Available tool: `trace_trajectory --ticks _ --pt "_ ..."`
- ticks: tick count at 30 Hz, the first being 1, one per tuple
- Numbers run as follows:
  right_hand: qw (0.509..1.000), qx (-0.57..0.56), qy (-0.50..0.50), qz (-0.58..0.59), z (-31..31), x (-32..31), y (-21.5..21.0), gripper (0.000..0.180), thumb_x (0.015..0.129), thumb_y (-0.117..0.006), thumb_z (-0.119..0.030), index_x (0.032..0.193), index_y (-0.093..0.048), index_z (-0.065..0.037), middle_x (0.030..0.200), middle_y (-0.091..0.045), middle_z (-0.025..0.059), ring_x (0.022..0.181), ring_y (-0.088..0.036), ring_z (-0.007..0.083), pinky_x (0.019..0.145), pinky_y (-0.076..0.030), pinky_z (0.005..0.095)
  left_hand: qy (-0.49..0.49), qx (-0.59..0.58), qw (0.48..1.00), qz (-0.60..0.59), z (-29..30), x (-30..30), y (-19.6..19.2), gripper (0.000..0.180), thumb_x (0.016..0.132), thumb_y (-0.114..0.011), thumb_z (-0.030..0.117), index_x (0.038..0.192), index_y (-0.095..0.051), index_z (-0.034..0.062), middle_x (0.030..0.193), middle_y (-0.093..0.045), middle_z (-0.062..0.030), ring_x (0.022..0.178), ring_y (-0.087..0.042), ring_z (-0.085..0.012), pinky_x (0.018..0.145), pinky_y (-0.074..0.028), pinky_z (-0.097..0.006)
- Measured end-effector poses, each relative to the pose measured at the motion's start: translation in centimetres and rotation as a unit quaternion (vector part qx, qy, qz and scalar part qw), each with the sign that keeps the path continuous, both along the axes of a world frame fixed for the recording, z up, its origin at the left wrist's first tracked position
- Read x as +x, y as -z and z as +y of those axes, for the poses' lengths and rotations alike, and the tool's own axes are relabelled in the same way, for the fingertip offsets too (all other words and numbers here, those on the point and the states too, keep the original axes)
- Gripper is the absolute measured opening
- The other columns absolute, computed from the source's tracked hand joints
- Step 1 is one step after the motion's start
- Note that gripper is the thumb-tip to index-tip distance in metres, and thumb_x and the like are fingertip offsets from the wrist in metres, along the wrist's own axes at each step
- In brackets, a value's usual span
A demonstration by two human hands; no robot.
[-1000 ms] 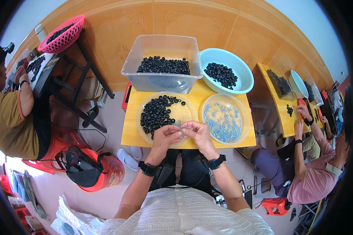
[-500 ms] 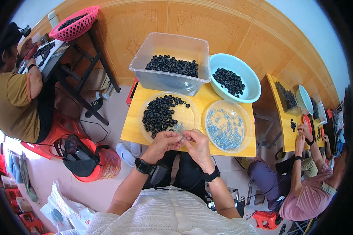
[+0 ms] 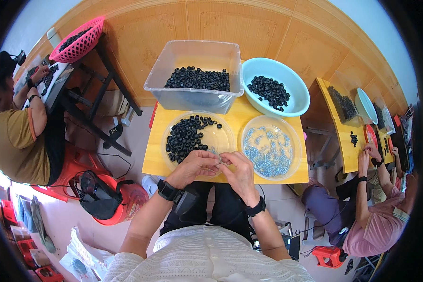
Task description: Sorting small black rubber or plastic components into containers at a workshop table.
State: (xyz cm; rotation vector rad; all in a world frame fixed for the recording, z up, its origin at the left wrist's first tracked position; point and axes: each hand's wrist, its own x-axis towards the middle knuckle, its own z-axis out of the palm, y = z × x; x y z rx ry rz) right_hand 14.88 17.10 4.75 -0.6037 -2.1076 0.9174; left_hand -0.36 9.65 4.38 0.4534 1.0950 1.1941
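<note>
My left hand [image 3: 194, 167] and my right hand [image 3: 238, 173] meet over the table's front edge, thumbs and fingertips pinched together. A tiny pale piece seems to sit between them, too small to make out. Just beyond my left hand is a round clear tray [image 3: 224, 140] holding black ring-like pieces [image 3: 185, 136]. A few small bluish pieces lie in it near my fingertips, partly hidden. To the right of it, a second round clear tray [image 3: 297, 157] holds many small, shiny, see-through bluish pieces [image 3: 270, 152].
Behind the trays stand a clear plastic bin [image 3: 192, 101] and a light blue basin [image 3: 300, 101], both with black pieces, on the yellow table [image 3: 152, 157]. A person [image 3: 16, 141] sits at a dark table on the left; another [image 3: 373, 225] works on the right. A red bucket [image 3: 131, 204] stands at left.
The whole view has shifted slightly. My hands stay pinched together over the near edge of the left tray. The person on the left has moved a hand over the black pieces.
</note>
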Motion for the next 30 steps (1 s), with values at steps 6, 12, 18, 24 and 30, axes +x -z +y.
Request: trace_trajectory --ticks 6,12,18,24,30 --pt "1.000 0.018 0.001 0.007 0.8 0.8 0.6 0.021 0.064 -0.068 0.003 0.083 -0.062 0.001 0.073 -0.060 0.0105 0.068 -0.059 0.0217 0.062 -0.047 0.0297 0.025 0.000 0.998 0.060 1.5 -0.4 -0.5 0.016 0.080 -0.063 0.015 0.093 -0.062 0.0038 0.084 -0.063 -0.0030 0.072 -0.061 -0.0117 0.066 -0.049 -0.022" --pt "0.998 0.048 0.025 -0.020 0.5 0.4 2.6 0.017 0.064 -0.068 0.002 0.080 -0.061 0.001 0.072 -0.059 0.0129 0.067 -0.058 0.0252 0.060 -0.046 0.0325 -0.098 0.098 0.884 0.446 8.0 -3.2 2.9 0.023 0.069 -0.067 0.011 0.089 -0.063 -0.0009 0.073 -0.064 -0.0092 0.070 -0.062 -0.0159 0.061 -0.049 -0.026" --pt "0.999 0.025 0.014 -0.031 0.1 0.2 3.9 0.014 0.067 -0.064 0.001 0.080 -0.058 0.002 0.072 -0.054 0.0158 0.072 -0.053 0.0331 0.064 -0.043 0.0395 -0.109 0.076 0.786 0.603 11.4 -3.0 5.0 0.025 0.063 -0.070 0.006 0.085 -0.062 -0.0016 0.079 -0.063 -0.0175 0.078 -0.062 -0.0324 0.069 -0.049 -0.037" --pt "0.997 0.061 0.026 -0.044 0.2 0.4 4.4 0.012 0.065 -0.062 0.003 0.074 -0.055 0.001 0.072 -0.054 0.0155 0.073 -0.053 0.0332 0.064 -0.043 0.0388 -0.125 0.139 0.692 0.697 12.2 -1.6 4.9 0.022 0.065 -0.068 0.007 0.085 -0.061 0.0011 0.084 -0.062 -0.0175 0.080 -0.059 -0.0343 0.071 -0.048 -0.040" --pt "0.996 0.063 0.036 -0.057 -0.2 -0.2 5.2 0.010 0.067 -0.054 0.004 0.074 -0.048 0.001 0.076 -0.049 0.0176 0.078 -0.049 0.0361 0.068 -0.041 0.0424 -0.096 0.108 0.684 0.715 11.9 -2.1 5.3 0.022 0.065 -0.066 0.008 0.086 -0.065 0.0067 0.083 -0.062 -0.0129 0.080 -0.060 -0.0307 0.070 -0.048 -0.038"
